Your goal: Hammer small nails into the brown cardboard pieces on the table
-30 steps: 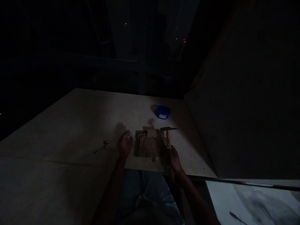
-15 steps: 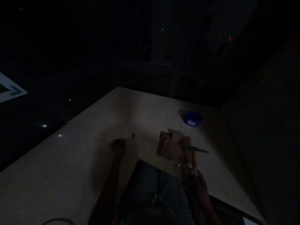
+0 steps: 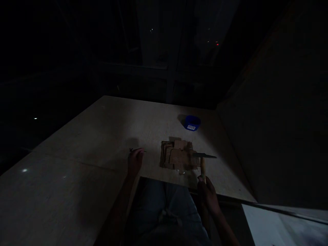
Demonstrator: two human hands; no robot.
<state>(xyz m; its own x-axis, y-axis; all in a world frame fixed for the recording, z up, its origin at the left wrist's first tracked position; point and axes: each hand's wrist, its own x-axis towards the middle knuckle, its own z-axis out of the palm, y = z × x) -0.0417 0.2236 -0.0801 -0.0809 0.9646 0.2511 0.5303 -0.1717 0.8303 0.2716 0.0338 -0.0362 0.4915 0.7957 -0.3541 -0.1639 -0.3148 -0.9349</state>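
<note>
Two hands, right hand (image 3: 208, 195) clasping hammer (image 3: 203, 163), head seemingly touching wood pieces (image 3: 175, 157), left hand (image 3: 135, 161) apart, grip unclear.

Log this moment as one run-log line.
left hand: by thin dark bits | right hand: grips hammer | wooden pieces: between hands | blue tub: behind them | light: dim

Your hammer (image 3: 203, 163): pale wood handle, smooth; dark metal head, dull sheen. Cardboard pieces (image 3: 176, 158): brown, matt, rough-looking. Tub (image 3: 192, 123): blue plastic, slightly glossy, paper label. Table (image 3: 107, 136): pale board, matt, finely speckled. Your trousers (image 3: 164, 205): blue denim cloth, matt. White sheet (image 3: 271, 222): smooth, material unclear.
</note>
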